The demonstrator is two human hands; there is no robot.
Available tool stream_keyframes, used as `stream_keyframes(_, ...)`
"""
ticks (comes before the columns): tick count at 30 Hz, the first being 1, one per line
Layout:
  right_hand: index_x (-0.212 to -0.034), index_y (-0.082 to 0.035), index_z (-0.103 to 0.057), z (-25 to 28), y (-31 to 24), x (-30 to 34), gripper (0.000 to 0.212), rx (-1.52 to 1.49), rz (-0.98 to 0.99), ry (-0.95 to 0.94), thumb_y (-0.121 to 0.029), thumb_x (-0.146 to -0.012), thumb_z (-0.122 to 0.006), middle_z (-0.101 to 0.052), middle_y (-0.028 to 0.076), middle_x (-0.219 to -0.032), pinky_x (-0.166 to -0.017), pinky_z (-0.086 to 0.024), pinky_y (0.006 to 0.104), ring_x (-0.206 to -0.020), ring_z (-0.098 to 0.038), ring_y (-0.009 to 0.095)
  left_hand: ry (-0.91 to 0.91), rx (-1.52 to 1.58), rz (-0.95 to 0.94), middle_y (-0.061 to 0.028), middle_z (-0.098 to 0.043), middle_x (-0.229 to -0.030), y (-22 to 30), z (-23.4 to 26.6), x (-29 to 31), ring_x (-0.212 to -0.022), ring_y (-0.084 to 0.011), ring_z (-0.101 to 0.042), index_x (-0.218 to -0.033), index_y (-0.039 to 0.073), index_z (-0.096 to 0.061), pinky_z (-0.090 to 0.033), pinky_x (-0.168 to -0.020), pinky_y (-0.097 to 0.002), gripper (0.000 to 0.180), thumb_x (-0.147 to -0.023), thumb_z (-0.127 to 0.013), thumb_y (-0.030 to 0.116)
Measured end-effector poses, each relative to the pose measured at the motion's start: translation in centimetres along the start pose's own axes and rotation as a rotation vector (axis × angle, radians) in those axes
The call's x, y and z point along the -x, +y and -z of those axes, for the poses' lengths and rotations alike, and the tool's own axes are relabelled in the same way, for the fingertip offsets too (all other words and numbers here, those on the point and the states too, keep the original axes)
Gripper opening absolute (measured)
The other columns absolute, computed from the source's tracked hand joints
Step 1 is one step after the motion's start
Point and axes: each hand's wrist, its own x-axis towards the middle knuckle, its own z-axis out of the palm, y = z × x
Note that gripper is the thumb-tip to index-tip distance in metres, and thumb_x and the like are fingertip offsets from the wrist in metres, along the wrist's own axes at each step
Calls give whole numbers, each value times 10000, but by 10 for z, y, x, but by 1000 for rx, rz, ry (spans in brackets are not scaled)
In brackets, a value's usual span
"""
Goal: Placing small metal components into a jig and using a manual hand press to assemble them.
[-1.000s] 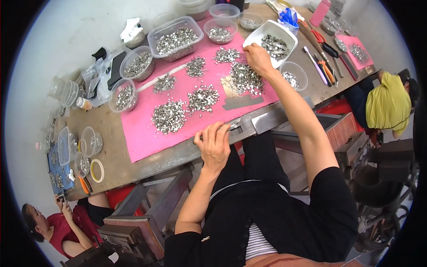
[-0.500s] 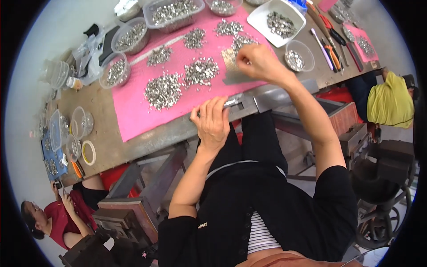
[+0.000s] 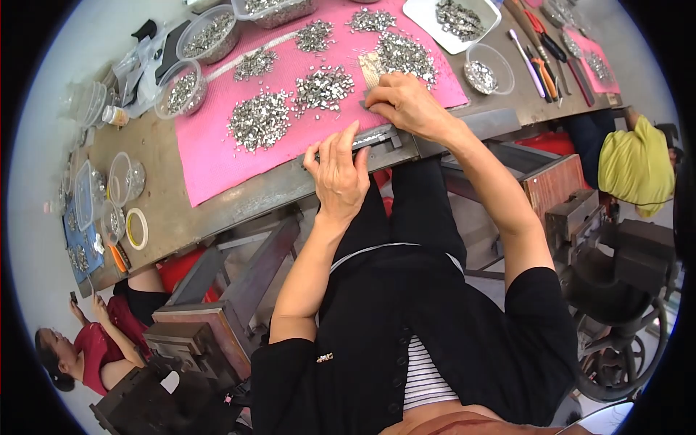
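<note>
My left hand lies at the bench's front edge with fingers stretched and thumb apart. Its fingertips touch a narrow metal bar that runs along the edge. My right hand is closed in a pinch just above the bar's far side; whatever is between its fingertips is hidden. Under and beside it is a flat piece with a tan, textured end and a grey edge. Close behind is a heap of small shiny metal pieces. More heaps, one large and one in the middle, spread over the pink mat.
Clear tubs of metal pieces line the left and back. A white tray and small tub stand right, near pliers. A tape roll lies left. Other people sit left and right.
My right hand has come down and left toward the bar. My left hand's fingers have straightened and its thumb has spread away. The view has shifted slightly.
</note>
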Motion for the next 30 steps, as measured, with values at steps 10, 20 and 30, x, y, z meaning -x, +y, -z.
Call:
stream_keyframes(10,-977,13,-663,7,-37,31,144,-469,-333,103,-81,-872,-696,-693,67,-832,-720,-531,280,-764,-649,127,11,-1,2,-51,-649,-1141,-3,-2,0,-1080,-218,-609,-1376,82,-518,-316,-1037,-434,604,-828,-770,117)
stream_keyframes(20,-935,6,-648,-9,-41,45,114,-371,-235,202,-6,-832,-695,-681,89,-942,-780,-502,326,-876,-656,216,7,-3,-3,-42,-653,-1157,-2,-1,0,-1083,-217,-609,-1378,88,-519,-318,-1037,-443,602,-831,-767,118)
stream_keyframes(30,-947,-27,-615,1,-35,41,179,-104,31,159,14,-800,-709,-663,100,-945,-771,-500,383,-882,-638,295,16,9,-7,-40,-652,-1151,-2,-2,-1,-1078,-217,-605,-1380,83,-514,-312,-1043,-444,610,-827,-768,114)
